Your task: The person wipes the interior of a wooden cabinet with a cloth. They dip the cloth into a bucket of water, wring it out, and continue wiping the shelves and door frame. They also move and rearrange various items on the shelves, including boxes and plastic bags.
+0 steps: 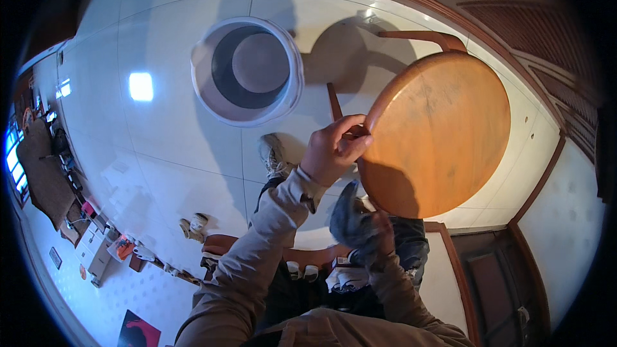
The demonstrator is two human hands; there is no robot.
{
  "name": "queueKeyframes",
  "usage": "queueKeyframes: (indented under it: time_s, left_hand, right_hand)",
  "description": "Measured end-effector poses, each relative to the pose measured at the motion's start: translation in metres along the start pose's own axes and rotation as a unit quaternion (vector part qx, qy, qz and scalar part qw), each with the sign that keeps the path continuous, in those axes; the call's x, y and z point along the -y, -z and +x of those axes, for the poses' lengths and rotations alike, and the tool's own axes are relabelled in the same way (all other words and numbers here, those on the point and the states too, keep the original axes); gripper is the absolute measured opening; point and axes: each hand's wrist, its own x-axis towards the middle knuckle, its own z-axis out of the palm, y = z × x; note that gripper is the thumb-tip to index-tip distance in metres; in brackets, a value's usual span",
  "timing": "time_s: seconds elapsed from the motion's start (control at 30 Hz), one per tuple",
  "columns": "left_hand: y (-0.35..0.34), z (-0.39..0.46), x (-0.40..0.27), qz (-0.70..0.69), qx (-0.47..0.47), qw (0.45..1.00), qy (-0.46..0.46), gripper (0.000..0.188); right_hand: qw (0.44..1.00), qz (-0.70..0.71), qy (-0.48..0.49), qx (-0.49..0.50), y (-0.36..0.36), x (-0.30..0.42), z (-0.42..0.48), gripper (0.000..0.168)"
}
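My left hand (336, 148) pinches the rim of a round wooden stool (443, 130), whose orange-brown seat is tilted towards the camera. Two of its legs show beyond the seat. Close below the seat's edge, my right hand (384, 232) holds a dark blue-grey cloth (351, 221); both are blurred, and the fingers are partly hidden. A whitish plastic bucket (295, 70) stands on the floor to the upper left of my hands, and greyish water seems to fill its lower part. Dark smudges mark the stool's seat.
My shoe (274, 154) is on the pale tiled floor (178, 120) below the bucket. A pair of light shoes (194, 226) lies at lower left, with more shoes near my legs. Wooden panelling (525, 33) runs along the upper right, and a dark door (491, 279) is at lower right.
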Motion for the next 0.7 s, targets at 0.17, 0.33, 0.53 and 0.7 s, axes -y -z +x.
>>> queueKeyframes:
  time_s: [0.17,0.33,0.53,0.7]
  left_hand:
    - [0.054,-0.034,0.032,-0.192,-0.305,0.933,-0.017,0.035]
    - [0.107,-0.07,0.088,-0.125,-0.524,0.841,-0.037,0.036]
    - [0.088,-0.062,0.113,-0.147,-0.48,0.865,-0.022,0.038]
    - [0.109,-0.058,0.102,-0.182,-0.481,0.857,-0.014,0.041]
  right_hand:
    - [0.985,-0.152,0.0,0.087,-0.095,-0.002,0.03,0.02]
    - [0.962,-0.094,0.223,0.127,-0.19,-0.005,0.16,0.019]
    - [0.801,-0.513,0.307,0.025,-0.274,-0.041,0.356,0.02]
    - [0.433,-0.869,0.237,-0.028,-0.277,-0.072,0.417,0.039]
